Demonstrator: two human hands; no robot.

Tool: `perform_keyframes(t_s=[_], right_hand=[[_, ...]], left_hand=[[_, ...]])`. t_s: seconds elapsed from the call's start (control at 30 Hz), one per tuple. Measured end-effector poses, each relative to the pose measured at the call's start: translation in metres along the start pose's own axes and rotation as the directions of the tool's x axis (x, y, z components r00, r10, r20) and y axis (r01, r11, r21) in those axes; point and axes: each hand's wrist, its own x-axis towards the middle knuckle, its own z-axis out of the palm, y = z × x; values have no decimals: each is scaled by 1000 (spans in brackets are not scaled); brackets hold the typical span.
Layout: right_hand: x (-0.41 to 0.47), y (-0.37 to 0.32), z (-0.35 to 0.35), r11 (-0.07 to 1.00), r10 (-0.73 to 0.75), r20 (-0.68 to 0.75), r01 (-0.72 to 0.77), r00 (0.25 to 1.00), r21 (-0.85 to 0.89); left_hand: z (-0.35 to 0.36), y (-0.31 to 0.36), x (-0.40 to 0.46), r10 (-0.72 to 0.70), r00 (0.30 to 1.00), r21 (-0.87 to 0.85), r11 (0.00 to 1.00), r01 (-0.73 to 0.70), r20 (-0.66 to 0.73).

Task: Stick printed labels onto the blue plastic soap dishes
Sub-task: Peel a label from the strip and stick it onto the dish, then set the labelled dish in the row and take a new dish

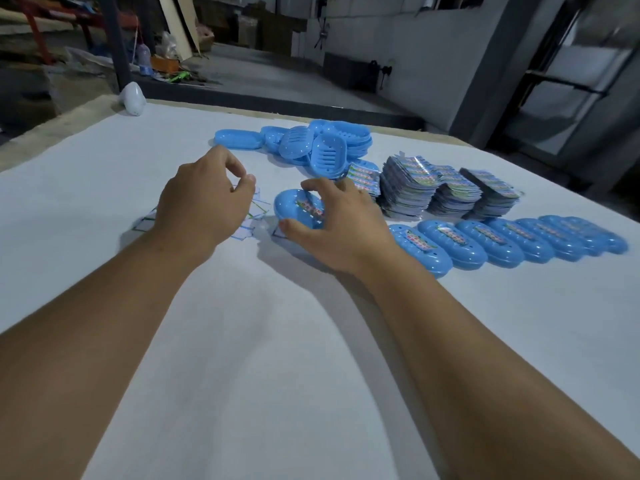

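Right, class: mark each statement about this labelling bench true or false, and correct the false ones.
1. The right hand grips a blue dish that already carries a label. True.
2. The label stacks sit left of both hands. False: they sit to the right, behind the labelled row.
3. The labelled row lies to the right of the right hand. True.
4. The left hand holds a blue dish. False: it hovers over backing scraps, finger and thumb pinched; no dish is in it.
5. The unlabelled pile sits at the near table edge. False: it lies beyond the hands.
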Motion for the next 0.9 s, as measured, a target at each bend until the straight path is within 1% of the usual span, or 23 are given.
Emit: perform_keyframes(t_s=[0.07, 0.17, 0.27, 0.4, 0.9], right_hand=[[-13, 5, -4, 991, 49, -29, -52, 998, -120], [-34, 12, -11, 959, 123, -73, -138, 990, -246], [-47, 19, -17, 922, 184, -58, -192, 981, -335], [-52, 25, -19, 919, 212, -56, -218, 976, -328], [-51, 56, -32, 907, 317, -74, -325, 946, -269]], left_hand=[[-1, 2, -2, -15, 1000, -14, 1000, 15, 17], [-3, 7, -5, -20, 999, -24, 999, 21, 39], [-6, 11, -8, -21, 998, -23, 999, 22, 61], [-9, 16, -11, -17, 996, -16, 1000, 19, 89], [-11, 18, -15, -11, 994, -35, 999, 15, 107]])
